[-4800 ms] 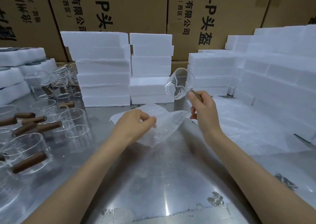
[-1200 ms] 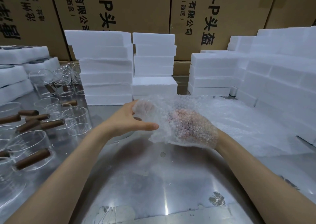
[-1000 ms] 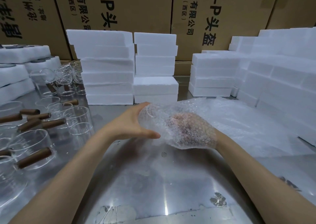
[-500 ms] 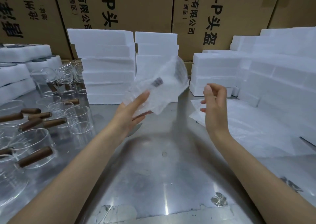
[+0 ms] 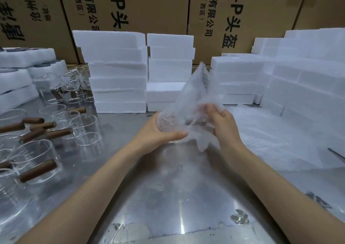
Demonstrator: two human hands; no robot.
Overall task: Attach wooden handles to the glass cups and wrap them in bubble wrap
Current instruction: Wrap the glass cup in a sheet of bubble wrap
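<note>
My left hand point(image 5: 158, 131) cups the bubble-wrapped cup point(image 5: 173, 121) from below above the table point(image 5: 168, 187), fingers curled round it; my right hand point(image 5: 224, 122) pinches the bubble wrap point(image 5: 196, 90), whose loose corner stands up. Handled glass cups point(image 5: 35, 161) stand left.

Both my forearms reach forward and converge near the middle of the view, bare to the elbow. My left hand point(image 5: 158, 131) is turned palm up and inward, fingers curved in a cupping grip, thumb extended to the right along the lower edge of what it holds. My right hand point(image 5: 223, 121) faces it, palm turned left, fingers curled in a pinching grip, knuckles uppermost. The two hands are near each other, not touching. My fingertips are partly hidden.
</note>
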